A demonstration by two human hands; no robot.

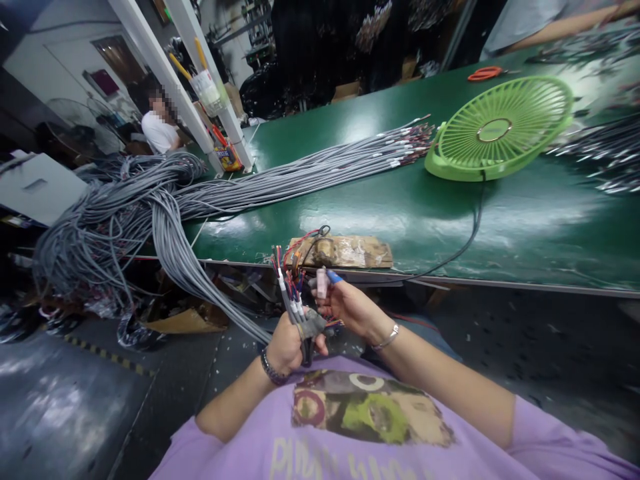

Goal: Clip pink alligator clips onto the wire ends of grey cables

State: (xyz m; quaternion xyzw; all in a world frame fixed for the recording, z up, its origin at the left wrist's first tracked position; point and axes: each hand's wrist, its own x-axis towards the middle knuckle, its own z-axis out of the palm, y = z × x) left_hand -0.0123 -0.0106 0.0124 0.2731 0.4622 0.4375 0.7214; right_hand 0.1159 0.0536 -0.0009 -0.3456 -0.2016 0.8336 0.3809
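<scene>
My left hand (293, 341) is closed around a bundle of grey cables (295, 308). Their stripped ends point up and show thin red, black and white wires. Grey wrapping covers the left thumb. To the right, my right hand (347, 307) has its fingers bent close to the wire ends, with a blue cover on one fingertip and pale pink wrapping on another. What lies between those fingers is hidden. Just beyond, a worn wooden board (363, 252) with a small block and red and black leads sits at the table edge.
Long grey cables (300, 170) lie across the green table (380, 207) and hang in a heap off its left side. A green fan (500, 130), orange-handled scissors (484, 73) and dark cables (605, 150) are at right. White posts (160, 73) rise behind. Two other people are nearby.
</scene>
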